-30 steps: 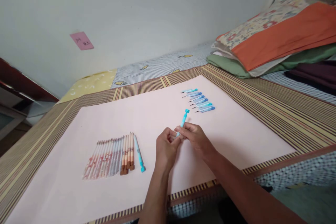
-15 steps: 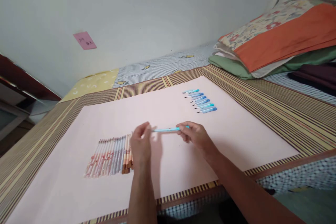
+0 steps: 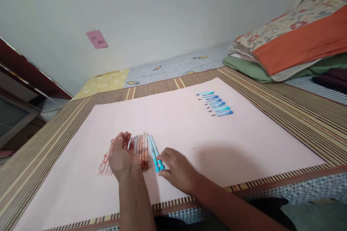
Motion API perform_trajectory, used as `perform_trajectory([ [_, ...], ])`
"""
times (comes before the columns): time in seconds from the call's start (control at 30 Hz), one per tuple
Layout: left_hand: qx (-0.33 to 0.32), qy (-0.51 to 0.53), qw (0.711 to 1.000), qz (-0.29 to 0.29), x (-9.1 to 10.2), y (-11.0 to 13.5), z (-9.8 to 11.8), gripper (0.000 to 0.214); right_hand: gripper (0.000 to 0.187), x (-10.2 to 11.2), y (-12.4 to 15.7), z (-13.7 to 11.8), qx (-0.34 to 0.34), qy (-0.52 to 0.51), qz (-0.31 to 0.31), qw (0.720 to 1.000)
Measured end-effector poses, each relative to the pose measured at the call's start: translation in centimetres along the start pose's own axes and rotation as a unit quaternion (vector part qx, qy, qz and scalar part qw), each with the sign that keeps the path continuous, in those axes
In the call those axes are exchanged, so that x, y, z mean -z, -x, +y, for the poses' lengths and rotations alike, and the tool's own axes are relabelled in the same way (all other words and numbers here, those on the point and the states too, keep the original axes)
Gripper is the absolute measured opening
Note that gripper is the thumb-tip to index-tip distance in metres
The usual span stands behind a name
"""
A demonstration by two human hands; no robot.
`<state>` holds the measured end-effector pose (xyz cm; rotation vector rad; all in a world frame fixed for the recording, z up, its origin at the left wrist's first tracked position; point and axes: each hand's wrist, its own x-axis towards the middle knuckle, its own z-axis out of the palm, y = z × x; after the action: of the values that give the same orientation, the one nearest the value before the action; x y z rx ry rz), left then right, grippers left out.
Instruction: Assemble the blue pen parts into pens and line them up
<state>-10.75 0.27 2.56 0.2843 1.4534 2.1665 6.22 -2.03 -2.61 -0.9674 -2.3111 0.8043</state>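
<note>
A row of pens (image 3: pixel 139 148) lies on a pink sheet (image 3: pixel 189 133), with two light blue pens (image 3: pixel 155 153) at its right end. My right hand (image 3: pixel 177 169) rests beside the blue pens, its fingertips pinched at the caps of the pair. My left hand (image 3: pixel 121 155) lies over the left part of the row, fingers stretched out and close together above the pink and orange pens. Part of the row is hidden under it. A small row of blue pen tips with refills (image 3: pixel 215 103) lies at the far right of the sheet.
The pink sheet lies on a striped bamboo mat (image 3: pixel 284 104) over a checked bedsheet (image 3: pixel 173 66). Folded bedding and pillows (image 3: pixel 292 43) are stacked at the back right. A pink note (image 3: pixel 97 39) sticks on the wall. Wooden furniture (image 3: pixel 18 90) stands at left.
The blue pen that both hands held up has been carried left and laid down at the right end of the row. My left hand moved onto the row.
</note>
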Motion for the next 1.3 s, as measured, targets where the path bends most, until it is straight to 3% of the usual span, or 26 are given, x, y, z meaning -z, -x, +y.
perform_trajectory([
  [0.37, 0.001, 0.020, 1.000, -0.003, 0.0, 0.1, -0.3, 0.017, 0.016, -2.7, -0.9, -1.4, 0.084, 0.160, 0.004, 0.984],
  [0.53, 0.038, 0.049, 0.998, -0.015, -0.7, 0.5, -0.2, 0.012, 0.009, -2.4, -0.8, -2.3, 0.063, 0.168, 0.008, 0.984],
  [0.67, 0.055, 0.046, 0.996, -0.047, -1.3, 0.7, -0.2, 0.013, 0.018, -1.4, -0.6, -2.3, 0.034, 0.118, -0.001, 0.992],
  [0.8, 0.064, 0.031, 0.991, -0.110, -1.9, 1.2, -0.6, 0.016, 0.023, 1.3, -1.0, 0.7, 0.002, 0.043, 0.029, 0.999],
  [0.93, 0.086, 0.001, 0.982, -0.169, -2.4, 1.7, -1.4, 0.027, 0.021, 7.0, -0.7, 6.7, -0.047, 0.028, 0.136, 0.989],
  [1.1, 0.107, -0.017, 0.976, -0.189, -2.7, 2.0, -2.3, 0.031, 0.033, 14.5, 2.4, 13.8, -0.214, 0.174, 0.283, 0.919],
  [1.2, 0.117, -0.022, 0.974, -0.193, -3.0, 2.2, -2.7, 0.031, 0.040, 16.5, 4.1, 16.6, -0.270, 0.207, 0.303, 0.890],
  [1.3, 0.121, -0.026, 0.973, -0.193, -3.2, 2.5, -2.9, 0.032, 0.046, 16.9, 4.3, 18.4, -0.236, 0.234, 0.294, 0.896],
])
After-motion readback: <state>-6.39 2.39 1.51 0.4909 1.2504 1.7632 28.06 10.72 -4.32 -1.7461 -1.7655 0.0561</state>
